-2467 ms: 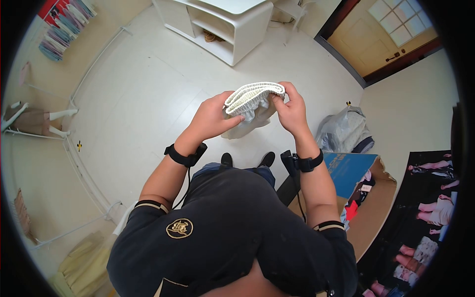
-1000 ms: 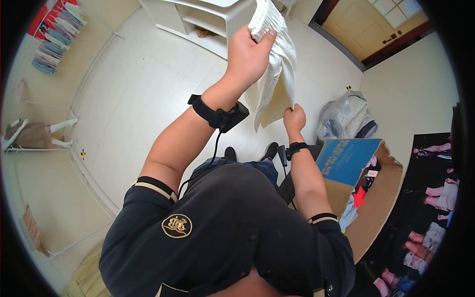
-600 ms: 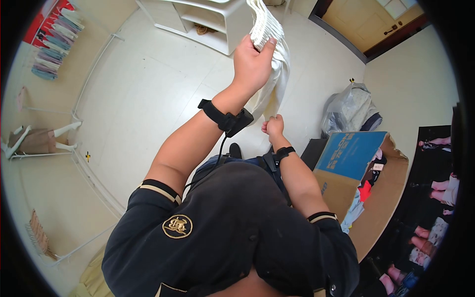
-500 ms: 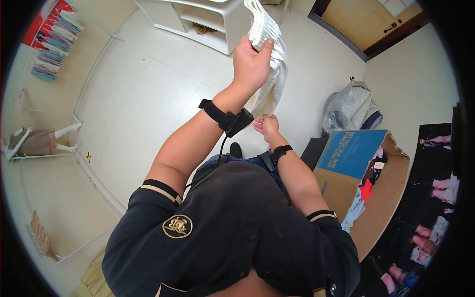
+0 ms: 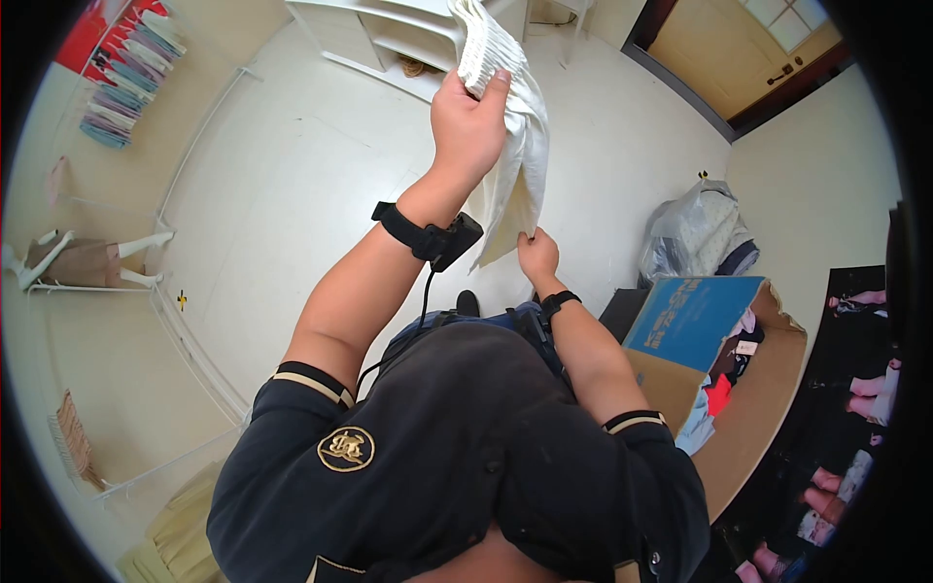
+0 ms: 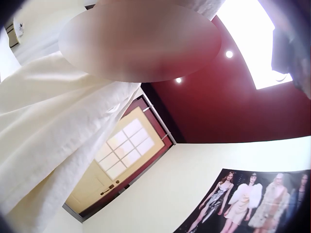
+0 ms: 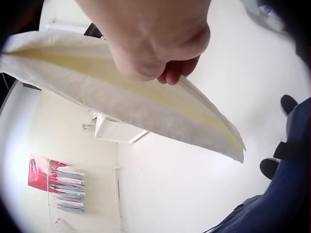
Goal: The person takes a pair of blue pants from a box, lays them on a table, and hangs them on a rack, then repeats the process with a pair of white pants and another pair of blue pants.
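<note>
A white garment [image 5: 520,146] with a gathered elastic waistband [image 5: 476,49] hangs in front of me. My left hand [image 5: 468,126] grips it just below the waistband, thumb on top, raised near the top of the head view. Lower down, my right hand [image 5: 537,257] pinches the edge of the hem, drawing the cloth out to a point. In the right wrist view the hem of the garment [image 7: 146,109] spreads open beneath the curled fingers [image 7: 177,73], showing a yellowish inside. Long folds of the garment [image 6: 63,131] fill the left side of the left wrist view.
A cardboard box [image 5: 753,418] of clothes stands at my right, a plastic bag of clothes [image 5: 695,233] behind it. Ahead are a white cabinet [image 5: 389,44] and a door [image 5: 748,53]. Hanging clothes [image 5: 131,78] and a mannequin [image 5: 83,262] line the left wall.
The garment went from both hands at its waistband to hanging from the left hand. The right hand moved down to the hem, loosened its fingers briefly, and now pinches it again.
</note>
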Tool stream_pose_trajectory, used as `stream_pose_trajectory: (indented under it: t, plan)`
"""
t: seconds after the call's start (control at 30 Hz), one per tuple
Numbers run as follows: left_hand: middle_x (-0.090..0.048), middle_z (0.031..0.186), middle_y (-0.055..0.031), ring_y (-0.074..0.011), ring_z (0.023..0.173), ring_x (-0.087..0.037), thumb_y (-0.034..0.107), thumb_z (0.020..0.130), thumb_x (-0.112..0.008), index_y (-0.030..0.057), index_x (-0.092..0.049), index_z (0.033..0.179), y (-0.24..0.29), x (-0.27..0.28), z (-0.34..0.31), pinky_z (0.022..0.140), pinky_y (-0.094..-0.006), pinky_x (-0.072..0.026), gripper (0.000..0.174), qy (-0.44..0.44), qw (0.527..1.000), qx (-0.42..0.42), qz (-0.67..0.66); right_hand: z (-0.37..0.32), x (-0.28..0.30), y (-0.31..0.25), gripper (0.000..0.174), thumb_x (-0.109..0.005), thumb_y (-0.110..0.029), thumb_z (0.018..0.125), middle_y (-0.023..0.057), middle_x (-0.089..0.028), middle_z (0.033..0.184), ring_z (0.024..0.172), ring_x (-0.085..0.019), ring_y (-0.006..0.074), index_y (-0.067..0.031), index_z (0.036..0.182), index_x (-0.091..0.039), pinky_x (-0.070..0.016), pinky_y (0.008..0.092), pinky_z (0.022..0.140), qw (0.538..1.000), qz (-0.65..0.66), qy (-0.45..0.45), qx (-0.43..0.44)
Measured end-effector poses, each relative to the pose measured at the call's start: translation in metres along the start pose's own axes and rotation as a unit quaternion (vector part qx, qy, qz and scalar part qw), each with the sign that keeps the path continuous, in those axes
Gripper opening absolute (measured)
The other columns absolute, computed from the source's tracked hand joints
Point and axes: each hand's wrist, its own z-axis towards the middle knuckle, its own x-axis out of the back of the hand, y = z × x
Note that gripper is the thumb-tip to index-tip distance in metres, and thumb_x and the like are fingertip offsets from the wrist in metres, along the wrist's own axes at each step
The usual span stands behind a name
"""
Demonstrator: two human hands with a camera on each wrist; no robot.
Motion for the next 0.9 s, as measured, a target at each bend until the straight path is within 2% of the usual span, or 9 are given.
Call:
stream_pose_trajectory:
  t: [0.03, 0.1, 0.2, 0.43, 0.5, 0.53, 0.63, 0.83, 0.9]
  plan:
    - [-0.062, 0.076, -0.0065, -0.0109, 0.07, -0.055, 0.019, 0.085, -0.06, -0.0026, -0.056, 0.088, -0.001, 0.001, 0.001, 0.066, -0.0265, -0.0444, 0.022, 0.002, 1.0, -0.001, 0.002, 0.001, 0.002, 0.003, 0.029, -0.063, -0.026, 0.075, 0.0159, -0.06, 0.077, 0.071, -0.058, 0.0366, 0.0025, 0.076, -0.057, -0.0467, 0.0404, 0.067, 1.0, 0.0, -0.002, 0.002]
    - [-0.063, 0.078, -0.0062, -0.0103, 0.071, -0.055, 0.018, 0.085, -0.06, -0.0024, -0.057, 0.09, -0.002, 0.004, 0.004, 0.067, -0.0261, -0.0445, 0.022, 0.005, 1.0, -0.01, 0.009, 0.005, 0.004, 0.011, 0.026, -0.065, -0.024, 0.072, 0.0151, -0.056, 0.08, 0.075, -0.056, 0.033, 0.0007, 0.074, -0.058, -0.0455, 0.0396, 0.068, 0.989, -0.028, 0.047, 0.138]
    - [-0.063, 0.08, -0.0053, -0.0096, 0.073, -0.055, 0.018, 0.085, -0.06, -0.002, -0.057, 0.091, 0.001, 0.005, 0.005, 0.068, -0.0255, -0.0444, 0.021, 0.001, 1.0, -0.017, 0.001, 0.013, 0.006, 0.015, 0.027, -0.067, -0.025, 0.069, 0.0151, -0.052, 0.082, 0.076, -0.053, 0.0314, 0.0001, 0.074, -0.058, -0.0448, 0.0392, 0.068, 0.985, 0.002, 0.013, 0.175]
    - [-0.063, 0.084, -0.0045, -0.0086, 0.075, -0.055, 0.016, 0.086, -0.059, -0.0018, -0.058, 0.093, 0.017, 0.0, 0.006, 0.069, -0.0244, -0.0443, 0.019, -0.003, 1.0, -0.018, -0.022, 0.031, 0.019, 0.007, 0.021, -0.065, -0.018, 0.071, 0.0151, -0.052, 0.085, 0.074, -0.054, 0.0298, 0.0003, 0.078, -0.058, -0.0456, 0.0378, 0.068, 0.984, 0.053, -0.022, 0.171]
    - [-0.063, 0.086, -0.0046, -0.0085, 0.077, -0.055, 0.015, 0.087, -0.058, -0.0019, -0.058, 0.095, 0.022, -0.002, 0.006, 0.071, -0.0242, -0.0443, 0.019, -0.01, 0.999, -0.008, -0.039, 0.039, 0.017, 0.011, 0.018, -0.062, -0.014, 0.073, 0.0136, -0.053, 0.087, 0.076, -0.054, 0.0285, -0.0012, 0.085, -0.057, -0.0458, 0.0375, 0.069, 0.977, 0.025, 0.091, 0.189]
    - [-0.063, 0.086, -0.0046, -0.0085, 0.077, -0.055, 0.015, 0.087, -0.058, -0.0019, -0.058, 0.095, 0.025, -0.003, 0.005, 0.071, -0.0242, -0.0443, 0.019, -0.01, 0.999, -0.008, -0.039, 0.043, 0.016, 0.013, 0.018, -0.062, -0.014, 0.073, 0.0136, -0.053, 0.087, 0.076, -0.054, 0.0285, -0.0012, 0.085, -0.057, -0.0458, 0.0375, 0.069, 0.977, 0.025, 0.091, 0.19]
    - [-0.063, 0.088, -0.0045, -0.0084, 0.078, -0.055, 0.014, 0.087, -0.058, -0.0022, -0.057, 0.097, 0.03, -0.008, 0.005, 0.072, -0.024, -0.0442, 0.019, -0.009, 0.998, -0.01, -0.058, 0.048, 0.019, 0.007, 0.022, -0.061, -0.015, 0.073, 0.0126, -0.053, 0.089, 0.081, -0.054, 0.0277, -0.0017, 0.09, -0.054, -0.046, 0.0376, 0.07, 0.974, 0.057, 0.163, 0.144]
    - [-0.063, 0.089, -0.0044, -0.0085, 0.079, -0.055, 0.014, 0.087, -0.057, -0.0023, -0.057, 0.098, 0.029, -0.016, 0.008, 0.073, -0.0238, -0.044, 0.019, -0.006, 0.996, -0.005, -0.085, 0.041, 0.026, -0.003, 0.03, -0.066, -0.024, 0.071, 0.0139, -0.055, 0.088, 0.082, -0.055, 0.0284, -0.0009, 0.085, -0.052, -0.0458, 0.0378, 0.07, 0.994, 0.008, 0.107, 0.028]
    - [-0.063, 0.088, -0.0045, -0.0085, 0.079, -0.055, 0.014, 0.088, -0.057, -0.0022, -0.057, 0.098, 0.03, -0.016, 0.009, 0.072, -0.0235, -0.0439, 0.019, 0.007, 0.996, 0.002, -0.093, 0.047, 0.017, 0.002, 0.029, -0.064, -0.026, 0.072, 0.0132, -0.055, 0.094, 0.083, -0.057, 0.0311, -0.0042, 0.088, -0.053, -0.0464, 0.0399, 0.07, 0.999, -0.012, 0.03, -0.029]
